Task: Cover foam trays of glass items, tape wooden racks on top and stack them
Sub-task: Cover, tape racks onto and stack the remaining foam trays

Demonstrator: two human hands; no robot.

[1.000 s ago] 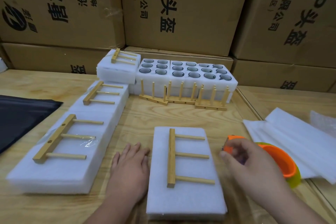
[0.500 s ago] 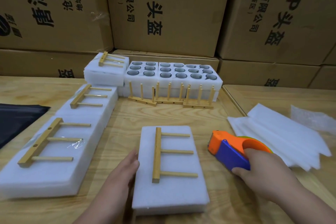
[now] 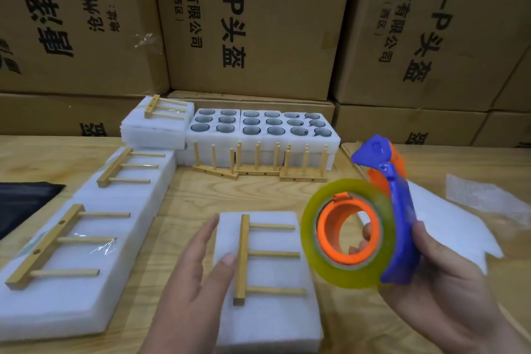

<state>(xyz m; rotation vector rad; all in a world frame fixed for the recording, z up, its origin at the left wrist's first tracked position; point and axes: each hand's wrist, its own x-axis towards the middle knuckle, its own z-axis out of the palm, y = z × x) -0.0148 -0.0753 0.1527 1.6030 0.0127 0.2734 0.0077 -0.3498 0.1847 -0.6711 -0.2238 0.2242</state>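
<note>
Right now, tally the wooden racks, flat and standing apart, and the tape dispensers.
Flat racks: 4
Standing racks: 3
Tape dispenser: 1
Total: 8

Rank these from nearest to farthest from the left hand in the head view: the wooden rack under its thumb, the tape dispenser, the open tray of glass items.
1. The wooden rack, right beside the left hand, on the covered foam tray.
2. The tape dispenser, to the right, held up by the right hand.
3. The open tray of glass items, at the back by the boxes.
</note>
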